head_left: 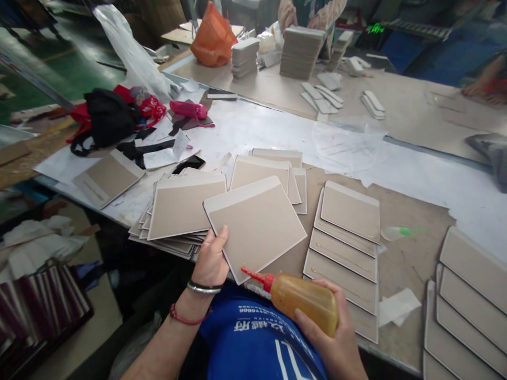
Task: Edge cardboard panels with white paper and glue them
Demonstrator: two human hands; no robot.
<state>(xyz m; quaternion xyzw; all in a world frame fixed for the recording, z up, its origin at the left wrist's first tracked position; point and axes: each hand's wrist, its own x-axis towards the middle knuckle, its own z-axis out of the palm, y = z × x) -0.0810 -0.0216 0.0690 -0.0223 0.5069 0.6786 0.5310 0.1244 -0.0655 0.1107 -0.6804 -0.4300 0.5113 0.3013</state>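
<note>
My left hand [212,259] grips the near left edge of a tan cardboard panel [255,224] with a pale border, holding it tilted over the table. My right hand [330,338] is wrapped round a yellow glue bottle [304,301]. Its red nozzle [253,275] touches the panel's near corner. Left of the panel lies a messy stack of like panels [178,211]. To the right, several panels [346,237] lie overlapped in a row on the brown table [407,258].
More overlapped panels [467,295] lie at the far right. A black bag [106,119], a pink bottle [189,109] and plastic sheets sit at the back left. Across the table a person's hands [297,16] rest behind tall panel stacks [301,50]. An orange bag [214,37] stands nearby.
</note>
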